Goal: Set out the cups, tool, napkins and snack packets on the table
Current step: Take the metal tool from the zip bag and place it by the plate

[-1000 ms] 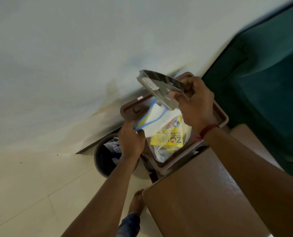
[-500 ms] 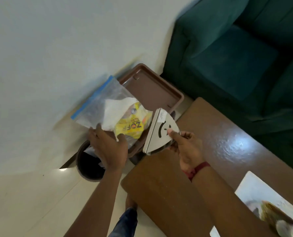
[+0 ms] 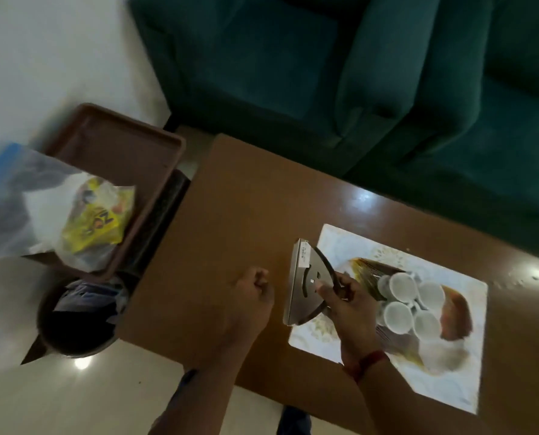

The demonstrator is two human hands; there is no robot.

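Observation:
My right hand (image 3: 345,301) grips a flat, fan-shaped metal tool (image 3: 304,282) with curved slots, held on edge just above the brown table (image 3: 230,215). Right behind it, several white cups (image 3: 411,304) stand clustered on a printed white placemat (image 3: 450,387). My left hand (image 3: 252,293) hovers over the table with curled fingers and nothing in it. A clear zip bag (image 3: 26,199) with white napkins and yellow snack packets (image 3: 93,224) lies in the brown tray (image 3: 130,152) at the left, off the table.
A dark round bin (image 3: 73,321) with wrappers sits on the pale floor below the tray. A dark green sofa (image 3: 356,73) runs along the table's far side. A white wall is at the upper left.
My left hand let go of the zip bag, which now lies in the tray, and moved over the table. My right hand carried the metal tool rightward to the placemat with the cups.

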